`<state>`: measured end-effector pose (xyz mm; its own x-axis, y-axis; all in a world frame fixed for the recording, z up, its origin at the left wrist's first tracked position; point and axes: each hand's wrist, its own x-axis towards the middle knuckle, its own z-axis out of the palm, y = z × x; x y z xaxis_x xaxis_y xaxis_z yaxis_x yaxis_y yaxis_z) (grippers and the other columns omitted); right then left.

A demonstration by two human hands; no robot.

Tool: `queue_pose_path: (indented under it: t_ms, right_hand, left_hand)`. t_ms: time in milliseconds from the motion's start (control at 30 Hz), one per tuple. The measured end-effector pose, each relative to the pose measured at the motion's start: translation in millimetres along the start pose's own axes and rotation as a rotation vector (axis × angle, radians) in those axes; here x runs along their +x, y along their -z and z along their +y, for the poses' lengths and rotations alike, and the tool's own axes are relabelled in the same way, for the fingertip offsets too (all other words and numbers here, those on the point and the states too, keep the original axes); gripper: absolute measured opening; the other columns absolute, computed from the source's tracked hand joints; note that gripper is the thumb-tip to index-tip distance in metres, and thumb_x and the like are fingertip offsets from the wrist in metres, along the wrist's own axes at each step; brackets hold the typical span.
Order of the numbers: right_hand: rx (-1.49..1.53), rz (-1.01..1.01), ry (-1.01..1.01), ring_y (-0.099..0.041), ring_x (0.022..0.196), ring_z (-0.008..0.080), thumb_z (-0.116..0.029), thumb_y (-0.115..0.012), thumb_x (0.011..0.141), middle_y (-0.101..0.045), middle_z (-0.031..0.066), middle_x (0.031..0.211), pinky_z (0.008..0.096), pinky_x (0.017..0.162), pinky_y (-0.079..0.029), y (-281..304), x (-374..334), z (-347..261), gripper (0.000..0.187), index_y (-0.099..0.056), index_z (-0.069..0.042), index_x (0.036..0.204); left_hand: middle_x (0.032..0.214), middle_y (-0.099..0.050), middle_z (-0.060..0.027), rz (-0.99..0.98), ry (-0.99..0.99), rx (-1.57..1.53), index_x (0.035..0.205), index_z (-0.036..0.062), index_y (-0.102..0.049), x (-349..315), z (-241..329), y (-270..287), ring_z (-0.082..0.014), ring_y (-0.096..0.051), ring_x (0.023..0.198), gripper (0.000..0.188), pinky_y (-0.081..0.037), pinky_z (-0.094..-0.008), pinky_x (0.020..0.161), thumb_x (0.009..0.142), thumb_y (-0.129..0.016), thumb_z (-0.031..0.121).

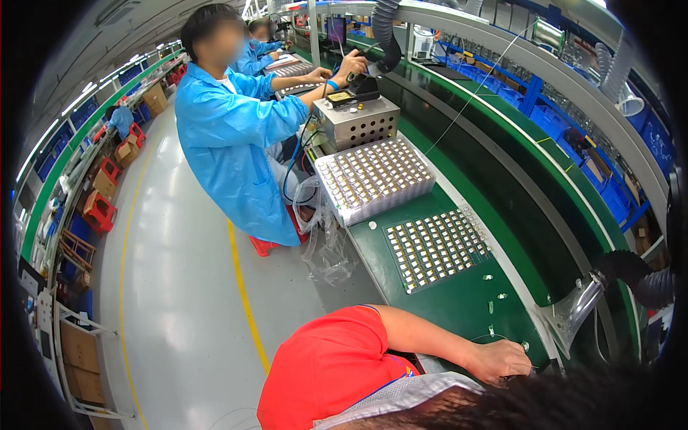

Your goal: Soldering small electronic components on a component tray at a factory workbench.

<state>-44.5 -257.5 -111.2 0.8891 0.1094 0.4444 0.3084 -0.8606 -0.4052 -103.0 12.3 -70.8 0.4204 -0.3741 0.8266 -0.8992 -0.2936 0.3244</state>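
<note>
The left hand (500,362) rests low over the green surface (459,304), close to its right edge — back uppermost, fingers curled under. Whether they are spread or pinching anything, I cannot tell, because the knuckles cover the fingertips; the right hand is out of view. A small pale part (525,346) sits just beyond the knuckles, between the hand and that edge. Farther up, more loose parts (502,296) lie spaced out in a line along the same edge, probably so each can be picked singly. Nearer the surface's left edge, a block of white-and-gold parts (438,247) lies in rows, an order that likely keeps them separate and easy to count. Beyond it stands a stack of filled trays (387,204), presumably piled to save room. A clear funnel (577,312) opens beside the right edge near the hand — apparently placed there to draw off fumes.
</note>
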Motion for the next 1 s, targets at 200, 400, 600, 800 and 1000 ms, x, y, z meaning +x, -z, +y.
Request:
queue_pose_path:
  t_ms: [200,400,600,800,1000]
  right_hand:
    - [-0.136,0.002,0.019,-0.048,0.102,0.0451,-0.019,-0.050,0.082,-0.051,0.0332,0.109,0.0455,0.093,-0.035,-9.2,4.7,9.7,0.043,-0.048,0.012,0.113]
    - [0.040,0.032,-0.108,-0.039,0.125,0.0351,0.012,-0.051,0.069,-0.039,0.0183,0.137,0.0390,0.102,-0.033,-18.7,6.6,17.7,0.061,-0.042,-0.001,0.128]
    - [-0.115,0.306,0.645,-0.052,0.103,0.0407,-0.018,-0.071,0.073,-0.053,0.0286,0.110,0.0442,0.091,-0.040,43.6,-18.6,-76.0,0.060,-0.044,0.006,0.121]
    - [-0.218,0.054,-0.023,-0.050,0.106,0.0425,-0.024,-0.076,0.071,-0.051,0.0283,0.114,0.0471,0.091,-0.039,48.1,-57.5,-81.9,0.072,-0.040,0.007,0.125]
    - [0.342,0.293,0.204,-0.049,0.111,0.0375,-0.024,-0.070,0.078,-0.049,0.0265,0.122,0.0418,0.096,-0.038,69.9,-41.3,-125.7,0.064,-0.042,0.007,0.126]
  left_hand:
    - [0.099,-0.056,-0.0150,-0.055,0.006,0.015,0.100,-0.0011,-0.052,1.2,1.5,-0.1,-0.0324,-0.056,0.090,0.050,-0.044,-0.0419,0.078,0.059,-0.073,0.021]
    - [0.098,-0.056,-0.0146,-0.031,0.009,0.012,0.099,-0.0004,-0.052,2.1,4.9,1.4,-0.0318,-0.056,0.090,0.050,-0.044,-0.0413,0.078,0.058,-0.073,0.019]
    - [0.097,-0.056,-0.0137,0.003,0.039,-0.014,0.099,0.0006,-0.053,3.4,8.6,4.5,-0.0330,-0.056,0.087,0.049,-0.046,-0.0409,0.078,0.057,-0.073,0.017]
    - [0.097,-0.057,-0.0147,0.013,0.058,-0.004,0.098,0.0008,-0.053,4.6,6.8,6.9,-0.0348,-0.056,0.088,0.047,-0.047,-0.0411,0.077,0.059,-0.072,0.018]
    - [0.099,-0.059,-0.0139,-0.044,0.007,-0.006,0.096,0.0027,-0.054,16.9,4.3,13.3,-0.0331,-0.058,0.088,0.043,-0.048,-0.0404,0.076,0.061,-0.072,0.020]
